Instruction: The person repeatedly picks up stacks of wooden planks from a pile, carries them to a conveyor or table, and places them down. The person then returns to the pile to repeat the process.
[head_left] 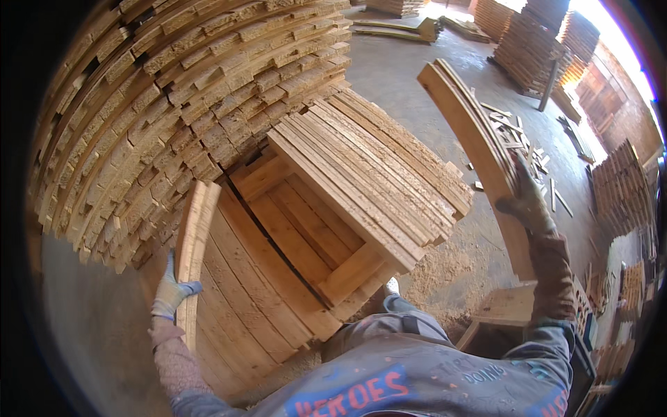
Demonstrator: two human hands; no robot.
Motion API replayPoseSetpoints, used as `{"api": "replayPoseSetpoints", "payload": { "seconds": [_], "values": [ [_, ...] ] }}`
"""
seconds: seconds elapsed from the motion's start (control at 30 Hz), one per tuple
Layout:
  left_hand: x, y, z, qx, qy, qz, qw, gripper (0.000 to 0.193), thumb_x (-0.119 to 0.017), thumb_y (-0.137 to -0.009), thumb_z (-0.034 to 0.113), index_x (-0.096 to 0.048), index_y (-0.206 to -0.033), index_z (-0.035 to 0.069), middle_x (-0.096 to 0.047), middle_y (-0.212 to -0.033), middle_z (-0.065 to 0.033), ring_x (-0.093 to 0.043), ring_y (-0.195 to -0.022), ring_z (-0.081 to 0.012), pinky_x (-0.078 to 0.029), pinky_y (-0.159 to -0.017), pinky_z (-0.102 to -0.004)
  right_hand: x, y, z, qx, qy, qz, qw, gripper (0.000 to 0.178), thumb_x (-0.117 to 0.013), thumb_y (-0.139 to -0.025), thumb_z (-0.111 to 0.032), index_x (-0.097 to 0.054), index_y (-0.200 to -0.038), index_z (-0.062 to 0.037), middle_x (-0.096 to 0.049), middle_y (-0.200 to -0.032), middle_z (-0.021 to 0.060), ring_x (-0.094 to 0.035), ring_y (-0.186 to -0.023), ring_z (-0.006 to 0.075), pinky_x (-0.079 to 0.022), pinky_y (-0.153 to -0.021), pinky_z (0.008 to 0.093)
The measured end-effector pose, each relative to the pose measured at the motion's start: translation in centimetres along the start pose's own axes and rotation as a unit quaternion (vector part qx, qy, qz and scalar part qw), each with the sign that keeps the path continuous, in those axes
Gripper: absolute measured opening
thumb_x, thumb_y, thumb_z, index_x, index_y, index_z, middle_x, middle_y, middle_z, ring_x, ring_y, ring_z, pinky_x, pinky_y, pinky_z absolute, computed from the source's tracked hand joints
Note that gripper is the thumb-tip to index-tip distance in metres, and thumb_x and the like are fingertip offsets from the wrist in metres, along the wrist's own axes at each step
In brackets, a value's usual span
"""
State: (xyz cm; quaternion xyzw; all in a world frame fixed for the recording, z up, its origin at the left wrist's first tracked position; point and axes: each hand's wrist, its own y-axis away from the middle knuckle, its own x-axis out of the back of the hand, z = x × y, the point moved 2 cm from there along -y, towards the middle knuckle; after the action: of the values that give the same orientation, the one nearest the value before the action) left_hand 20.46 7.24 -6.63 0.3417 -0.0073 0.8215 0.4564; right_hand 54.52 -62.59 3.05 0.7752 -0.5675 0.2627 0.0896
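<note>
My left hand [171,290], in a light knit glove with a blue-grey thumb, is closed around a couple of short wooden boards [197,233] held upright on their ends. On the right, my gloved right hand [529,203] grips a bundle of longer wooden boards [467,128], raised and slanting up toward the far side. Between my hands lies a low stack of planks [354,170], dusted with sawdust, on a wooden platform of wider boards [236,285]. A dark gap runs across that platform.
A tall stack of rough boards [194,90] rises at the far left, right behind the platform. Wood offcuts [517,135] and sawdust [448,271] lie on the concrete floor to the right. More board stacks [528,52] stand farther back. A wooden box [497,309] sits near my right side.
</note>
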Motion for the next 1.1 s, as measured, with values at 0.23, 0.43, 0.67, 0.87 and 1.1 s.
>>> {"api": "replayPoseSetpoints", "payload": {
  "seconds": [0.23,0.43,0.67,0.87,1.1],
  "values": [
    [-16.9,-0.8,9.5,0.097,0.295,0.044,0.95,0.072,-0.075,-0.089,0.042,-0.055,-0.141,-0.003,-0.062,-0.139,-0.0154,-0.06,-0.124,-0.0287,-0.041,-0.115,-0.0332,-3.3,-20.9,12.1,0.019,-0.045,-0.114,0.992,0.114,-0.088,-0.071,-0.002,-0.017,-0.16,0.0053,-0.035,-0.163,0.0171,-0.038,-0.146,0.0239,-0.035,-0.118,0.0314],
    [-32.9,-8.0,16.8,0.028,0.321,0.008,0.946,0.055,-0.054,-0.105,0.037,-0.053,-0.145,0.0,-0.056,-0.148,-0.0142,-0.05,-0.139,-0.0228,-0.034,-0.122,-0.0344,-10.9,-25.8,18.6,0.014,-0.081,-0.279,0.957,0.121,-0.085,-0.08,-0.053,-0.015,-0.16,0.0069,-0.034,-0.161,0.0264,-0.03,-0.152,0.0327,-0.024,-0.124,0.0409],
    [-35.2,-6.5,15.0,0.061,0.266,0.056,0.961,0.06,-0.054,-0.102,0.041,-0.054,-0.144,-0.003,-0.058,-0.146,-0.0137,-0.051,-0.139,-0.0246,-0.032,-0.124,-0.037,-10.4,-26.5,20.4,-0.146,-0.207,-0.353,0.901,0.131,-0.097,-0.068,-0.043,-0.017,-0.161,0.0033,-0.045,-0.154,0.0189,-0.042,-0.142,0.0245,-0.033,-0.119,0.0389],
    [-34.3,-6.0,11.1,0.041,0.294,0.037,0.954,0.054,-0.052,-0.105,0.032,-0.052,-0.144,-0.006,-0.057,-0.145,-0.0157,-0.055,-0.135,-0.0263,-0.038,-0.121,-0.0365,-9.4,-28.0,16.9,-0.121,-0.206,-0.425,0.873,0.126,-0.092,-0.075,-0.042,-0.013,-0.162,0.0025,-0.034,-0.162,0.0219,-0.034,-0.149,0.0289,-0.025,-0.123,0.0392],
    [-34.1,-12.4,-2.4,-0.091,0.392,-0.047,0.914,0.052,-0.051,-0.105,0.027,-0.052,-0.14,-0.012,-0.058,-0.142,-0.0223,-0.057,-0.132,-0.0317,-0.042,-0.118,-0.0414,-14.9,-29.2,19.9,-0.172,-0.251,-0.399,0.865,0.086,-0.077,-0.092,-0.021,-0.028,-0.159,0.0008,-0.065,-0.136,0.0128,-0.052,-0.133,0.0186,-0.034,-0.12,0.0363]
  ]
}}
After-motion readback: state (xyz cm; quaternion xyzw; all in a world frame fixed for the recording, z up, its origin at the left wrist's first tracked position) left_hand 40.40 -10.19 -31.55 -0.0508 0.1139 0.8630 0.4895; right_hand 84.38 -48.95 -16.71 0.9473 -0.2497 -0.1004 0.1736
